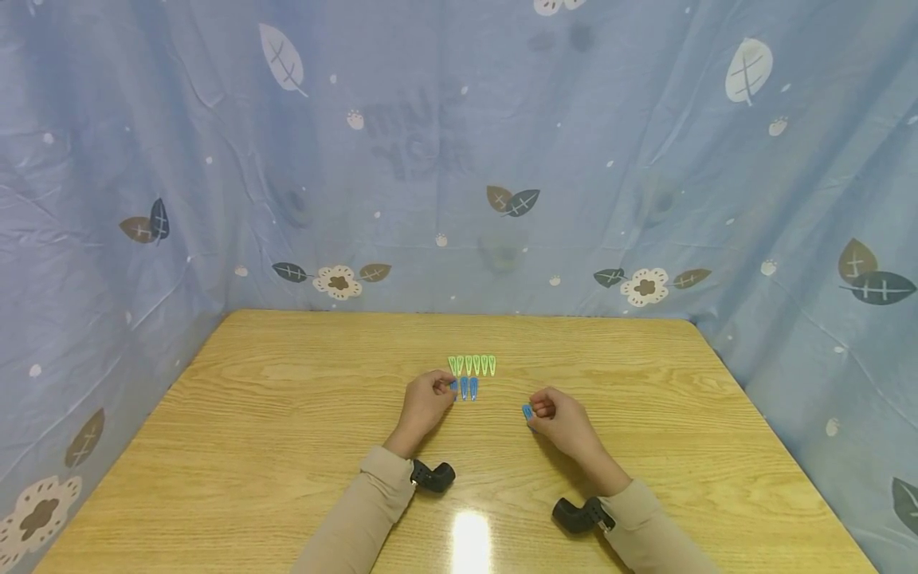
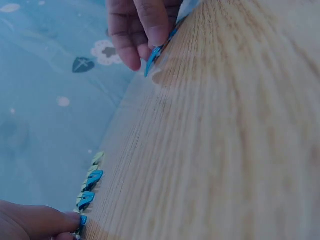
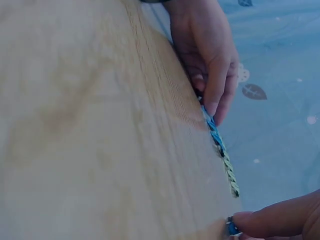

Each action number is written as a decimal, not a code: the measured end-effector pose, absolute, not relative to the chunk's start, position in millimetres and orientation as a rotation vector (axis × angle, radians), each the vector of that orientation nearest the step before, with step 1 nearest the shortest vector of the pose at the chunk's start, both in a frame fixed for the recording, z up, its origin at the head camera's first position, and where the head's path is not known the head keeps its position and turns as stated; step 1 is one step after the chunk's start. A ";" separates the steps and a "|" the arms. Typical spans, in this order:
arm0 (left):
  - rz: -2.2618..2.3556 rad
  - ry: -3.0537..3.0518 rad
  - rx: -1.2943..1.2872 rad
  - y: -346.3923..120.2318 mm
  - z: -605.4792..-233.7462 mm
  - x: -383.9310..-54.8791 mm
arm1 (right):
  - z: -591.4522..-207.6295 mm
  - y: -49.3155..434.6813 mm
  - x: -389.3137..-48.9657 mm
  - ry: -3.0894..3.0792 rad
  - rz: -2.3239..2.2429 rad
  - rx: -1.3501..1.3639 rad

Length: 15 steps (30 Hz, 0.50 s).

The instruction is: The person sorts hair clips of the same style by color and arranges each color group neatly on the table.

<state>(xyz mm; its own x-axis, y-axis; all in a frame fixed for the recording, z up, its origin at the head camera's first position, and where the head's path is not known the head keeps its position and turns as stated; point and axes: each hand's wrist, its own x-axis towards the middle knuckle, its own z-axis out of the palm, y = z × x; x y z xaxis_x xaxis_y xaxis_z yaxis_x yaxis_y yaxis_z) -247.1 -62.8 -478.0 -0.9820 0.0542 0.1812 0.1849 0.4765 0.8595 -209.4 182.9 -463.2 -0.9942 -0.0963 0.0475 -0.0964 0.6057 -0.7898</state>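
My left hand pinches the leftmost blue snap hair clip between thumb and fingers, down at the tabletop. Two more blue hair clips lie upright side by side just right of it. Behind them runs a row of several yellow-green hair clips. Off to the right, my right hand holds another blue hair clip between thumb and fingers, low over the table. In the right wrist view, that clip is partly covered by the thumb.
The wooden table has light glare near its front edge. A blue patterned curtain hangs behind and along both sides. Each wrist wears a black camera mount, the left one and the right one.
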 end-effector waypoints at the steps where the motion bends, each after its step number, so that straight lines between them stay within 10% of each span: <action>1: -1.529 -2.585 -0.209 -62.7 -478.3 -247.1 | -462.4 182.5 -209.9 -2.827 1.371 0.170; 15: -1.488 -2.599 -0.219 -62.6 -478.5 -246.8 | -456.3 177.5 -212.9 -2.869 1.278 0.184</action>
